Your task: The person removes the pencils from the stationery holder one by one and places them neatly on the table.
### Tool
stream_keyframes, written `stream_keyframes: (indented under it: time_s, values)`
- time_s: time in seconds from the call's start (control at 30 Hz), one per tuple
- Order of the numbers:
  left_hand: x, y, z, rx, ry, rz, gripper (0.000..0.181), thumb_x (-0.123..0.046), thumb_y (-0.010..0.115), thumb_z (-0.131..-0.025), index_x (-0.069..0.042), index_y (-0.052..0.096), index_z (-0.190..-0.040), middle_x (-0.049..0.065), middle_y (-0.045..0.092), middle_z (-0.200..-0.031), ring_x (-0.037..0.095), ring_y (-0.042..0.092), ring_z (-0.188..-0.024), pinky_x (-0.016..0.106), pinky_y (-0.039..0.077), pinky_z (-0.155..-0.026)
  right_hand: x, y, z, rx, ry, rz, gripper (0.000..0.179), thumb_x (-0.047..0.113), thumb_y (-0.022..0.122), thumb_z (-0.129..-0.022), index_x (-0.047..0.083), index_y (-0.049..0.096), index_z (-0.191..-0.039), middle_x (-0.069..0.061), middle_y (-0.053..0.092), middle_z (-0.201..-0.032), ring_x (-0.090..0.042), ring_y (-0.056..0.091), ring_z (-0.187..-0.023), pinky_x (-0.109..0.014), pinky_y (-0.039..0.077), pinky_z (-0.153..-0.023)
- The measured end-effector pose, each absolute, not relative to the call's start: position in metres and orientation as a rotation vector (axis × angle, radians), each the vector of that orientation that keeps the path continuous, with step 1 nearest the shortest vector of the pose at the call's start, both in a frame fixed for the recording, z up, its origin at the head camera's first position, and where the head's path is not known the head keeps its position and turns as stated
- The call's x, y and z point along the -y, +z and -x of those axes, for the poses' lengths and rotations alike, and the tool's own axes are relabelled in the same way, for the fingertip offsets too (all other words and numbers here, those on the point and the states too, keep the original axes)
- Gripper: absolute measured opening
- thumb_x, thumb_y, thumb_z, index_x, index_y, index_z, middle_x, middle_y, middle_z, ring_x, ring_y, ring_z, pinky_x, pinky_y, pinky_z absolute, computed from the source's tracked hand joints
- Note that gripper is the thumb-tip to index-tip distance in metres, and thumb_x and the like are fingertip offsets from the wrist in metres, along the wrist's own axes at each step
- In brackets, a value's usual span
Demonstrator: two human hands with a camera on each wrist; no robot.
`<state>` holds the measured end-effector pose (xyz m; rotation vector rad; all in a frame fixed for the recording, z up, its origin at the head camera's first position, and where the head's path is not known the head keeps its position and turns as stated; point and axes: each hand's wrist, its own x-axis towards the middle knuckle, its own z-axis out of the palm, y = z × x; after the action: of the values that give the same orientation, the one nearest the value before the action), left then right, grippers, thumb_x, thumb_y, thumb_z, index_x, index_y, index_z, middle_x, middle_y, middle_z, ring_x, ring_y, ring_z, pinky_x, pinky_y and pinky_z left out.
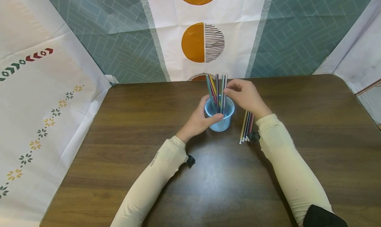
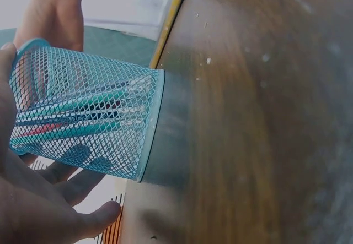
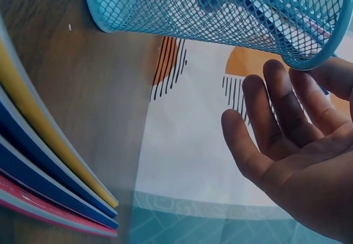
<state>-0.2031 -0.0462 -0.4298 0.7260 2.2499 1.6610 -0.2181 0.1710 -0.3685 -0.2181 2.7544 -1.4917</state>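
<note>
While the left hand point(image 1: 197, 119) grips the cup point(image 1: 220, 125), the right hand point(image 1: 245, 94) seems to pinch a pencil point(image 1: 224, 101) standing in it between thumb and forefinger. Likely light, stiff and smooth, it suits a hold near its top, under those fingertips; mesh blurs its lower end, and the right hand covers the loose pencils' point(image 1: 244, 127) far ends.
</note>
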Motion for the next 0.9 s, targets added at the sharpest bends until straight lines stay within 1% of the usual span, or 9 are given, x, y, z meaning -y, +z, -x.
stream_keyframes:
  time_s: [0.23, 0.3, 0.4, 0.5, 0.57, 0.7, 0.8, 0.9]
  values:
    - [0.047, -0.43, 0.203, -2.257, 1.669, -0.711, 0.096, -0.062, 0.072, -0.085, -0.024, 0.021, -0.158, 0.007, 0.041, -0.151, 0.018, 0.041, -0.136, 0.048, 0.034, -0.11, -0.172, -0.366, 0.217, -2.774, -1.501, 0.246, 0.02, 0.019, 0.062, -0.1, 0.002, 0.066, -0.11, -0.015, 0.064, -0.12, -0.033, 0.054, -0.116, -0.055, 0.042, -0.102]
    - [0.047, -0.43, 0.203, -2.259, 1.668, -0.714, 0.097, -0.062, 0.072, -0.085, -0.023, 0.021, -0.158, 0.007, 0.041, -0.151, 0.019, 0.041, -0.136, 0.048, 0.034, -0.11, -0.173, -0.365, 0.217, -2.778, -1.503, 0.247, 0.018, 0.019, 0.061, -0.1, 0.002, 0.065, -0.106, -0.015, 0.063, -0.115, -0.033, 0.053, -0.112, -0.055, 0.043, -0.1]
    - [0.047, -0.43, 0.204, -2.264, 1.663, -0.722, 0.099, -0.065, 0.071, -0.084, -0.022, 0.021, -0.158, 0.008, 0.041, -0.151, 0.02, 0.041, -0.136, 0.048, 0.035, -0.11, -0.174, -0.365, 0.217, -2.771, -1.519, 0.247, 0.017, 0.018, 0.06, -0.099, 0.002, 0.063, -0.101, -0.015, 0.064, -0.107, -0.032, 0.052, -0.104, -0.051, 0.044, -0.093]
    - [0.046, -0.43, 0.204, -2.269, 1.658, -0.728, 0.1, -0.066, 0.07, -0.084, -0.022, 0.021, -0.158, 0.009, 0.041, -0.15, 0.021, 0.042, -0.136, 0.05, 0.035, -0.11, -0.174, -0.364, 0.217, -2.75, -1.555, 0.239, 0.017, 0.016, 0.058, -0.099, 0.001, 0.064, -0.098, -0.015, 0.067, -0.105, -0.03, 0.054, -0.102, -0.048, 0.044, -0.089]
    - [0.046, -0.43, 0.204, -2.275, 1.653, -0.73, 0.098, -0.065, 0.07, -0.085, -0.021, 0.021, -0.158, 0.009, 0.042, -0.15, 0.021, 0.041, -0.136, 0.05, 0.034, -0.11, -0.174, -0.362, 0.217, -2.734, -1.577, 0.221, 0.018, 0.016, 0.057, -0.099, 0.0, 0.065, -0.098, -0.015, 0.069, -0.105, -0.03, 0.056, -0.104, -0.049, 0.044, -0.09]
    - [0.046, -0.429, 0.204, -2.285, 1.64, -0.732, 0.091, -0.056, 0.071, -0.089, -0.021, 0.021, -0.157, 0.009, 0.043, -0.148, 0.021, 0.042, -0.136, 0.052, 0.035, -0.11, -0.176, -0.358, 0.214, -2.719, -1.591, 0.178, 0.019, 0.017, 0.055, -0.099, 0.0, 0.064, -0.103, -0.015, 0.07, -0.105, -0.031, 0.057, -0.11, -0.052, 0.043, -0.095]
    - [0.046, -0.429, 0.204, -2.287, 1.633, -0.727, 0.093, -0.058, 0.071, -0.088, -0.021, 0.021, -0.157, 0.009, 0.042, -0.149, 0.022, 0.041, -0.137, 0.052, 0.035, -0.11, -0.179, -0.354, 0.212, -2.702, -1.617, 0.154, 0.021, 0.018, 0.053, -0.1, 0.002, 0.064, -0.107, -0.014, 0.07, -0.105, -0.029, 0.056, -0.11, -0.051, 0.043, -0.096]
    - [0.046, -0.429, 0.204, -2.283, 1.634, -0.725, 0.098, -0.065, 0.07, -0.085, -0.022, 0.021, -0.158, 0.009, 0.042, -0.149, 0.022, 0.041, -0.137, 0.053, 0.036, -0.109, -0.182, -0.352, 0.21, -2.7, -1.649, 0.147, 0.022, 0.018, 0.051, -0.101, 0.003, 0.065, -0.109, -0.013, 0.069, -0.106, -0.026, 0.055, -0.108, -0.049, 0.043, -0.094]
